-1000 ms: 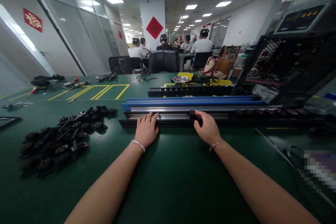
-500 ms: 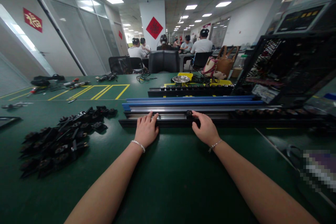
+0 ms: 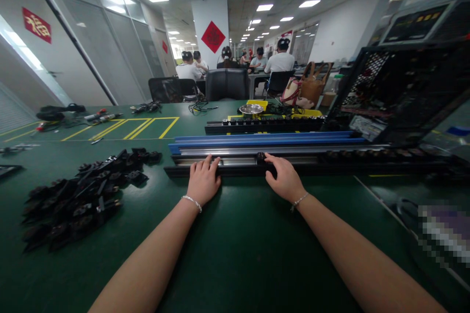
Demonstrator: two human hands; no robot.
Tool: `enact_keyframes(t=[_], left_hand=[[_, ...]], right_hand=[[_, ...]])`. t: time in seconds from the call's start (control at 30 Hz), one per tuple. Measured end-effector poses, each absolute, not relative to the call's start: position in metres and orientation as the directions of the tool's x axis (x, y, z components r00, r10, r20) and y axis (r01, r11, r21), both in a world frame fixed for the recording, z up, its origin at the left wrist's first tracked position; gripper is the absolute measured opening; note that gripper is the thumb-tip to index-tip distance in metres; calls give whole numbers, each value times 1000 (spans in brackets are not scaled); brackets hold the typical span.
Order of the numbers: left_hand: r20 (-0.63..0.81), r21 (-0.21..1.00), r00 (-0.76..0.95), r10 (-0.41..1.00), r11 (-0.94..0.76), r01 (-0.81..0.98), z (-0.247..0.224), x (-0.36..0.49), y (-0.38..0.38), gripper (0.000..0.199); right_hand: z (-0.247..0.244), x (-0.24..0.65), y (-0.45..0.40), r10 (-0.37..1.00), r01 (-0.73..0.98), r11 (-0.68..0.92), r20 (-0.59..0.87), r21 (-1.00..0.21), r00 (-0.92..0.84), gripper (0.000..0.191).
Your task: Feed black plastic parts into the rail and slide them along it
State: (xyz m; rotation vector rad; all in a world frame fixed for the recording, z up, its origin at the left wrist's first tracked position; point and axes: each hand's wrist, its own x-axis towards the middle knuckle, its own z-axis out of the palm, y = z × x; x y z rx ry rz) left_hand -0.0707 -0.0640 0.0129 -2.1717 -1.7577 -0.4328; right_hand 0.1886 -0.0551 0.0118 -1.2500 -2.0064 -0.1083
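Observation:
A long black rail (image 3: 238, 171) with a shiny metal channel lies across the green table. My left hand (image 3: 202, 179) rests on its left part, fingers spread and nothing seen in them. A small black part (image 3: 261, 157) sits in the channel near the middle. The index finger of my right hand (image 3: 284, 176) touches this part from the right, with the thumb apart and lower, over the rail's front edge. More black parts (image 3: 352, 155) stand in a row in the rail's right section. Behind it lies a blue rail (image 3: 264, 140).
Many loose black parts (image 3: 79, 195) are heaped on the left. Another black rail with parts (image 3: 264, 127), a metal bowl (image 3: 251, 109) and yellow trays lie farther back. An open black case (image 3: 400, 93) stands at the right. Several people sit at tables beyond.
The whole view has shifted slightly, so things appear a little farther left. Both hands keep nearly the same pose on the rail, and the small black part is still by my right index finger.

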Motion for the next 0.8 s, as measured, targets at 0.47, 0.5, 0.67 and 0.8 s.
enact_keyframes(t=[0.47,0.5,0.67,0.8], left_hand=[[454,-62,207,867,-201,978,7,-70,-61,53],[455,-63,209,866,-203,977,7,-70,-60,53],[450,-55,249,858,-252,966,8,-70,-60,53],[450,-35,283,847,-300,953,10,-69,-61,52]], right_hand=[[8,184,-55,730,799,547,611,-252,-307,34],[8,183,-55,732,800,547,606,-248,-312,35],[8,180,-57,741,807,546,579,-224,-341,36],[9,176,-58,747,811,546,560,-211,-357,36]])
